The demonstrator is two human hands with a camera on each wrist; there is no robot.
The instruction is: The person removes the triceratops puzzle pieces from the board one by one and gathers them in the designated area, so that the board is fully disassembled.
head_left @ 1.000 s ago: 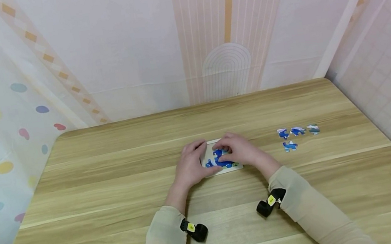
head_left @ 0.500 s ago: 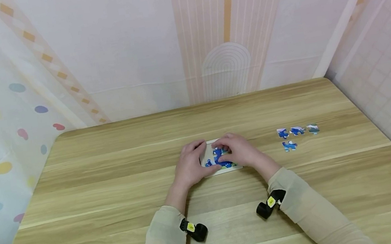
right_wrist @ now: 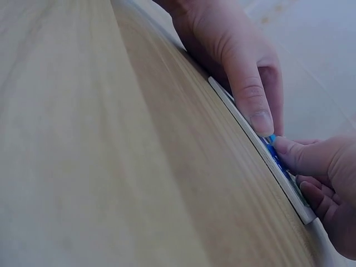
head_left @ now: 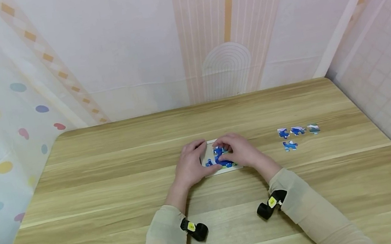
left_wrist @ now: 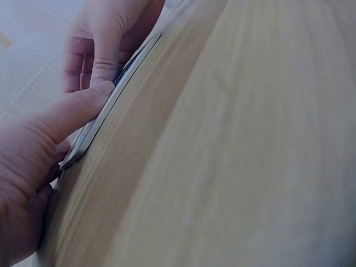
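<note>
Puzzle board [head_left: 221,164], white, flat at mid tabletop [head_left: 114,184]. Left hand [head_left: 190,165] clasps its left edge to keep it from sliding; right hand [head_left: 239,151] pinches a blue piece [head_left: 219,155] onto it. Four loose pieces [head_left: 296,135] lie well right.

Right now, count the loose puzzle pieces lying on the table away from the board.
4: three in a row, left piece, middle piece, right piece, and a fourth piece just below. More may be hidden under the hands at the puzzle board.
</note>
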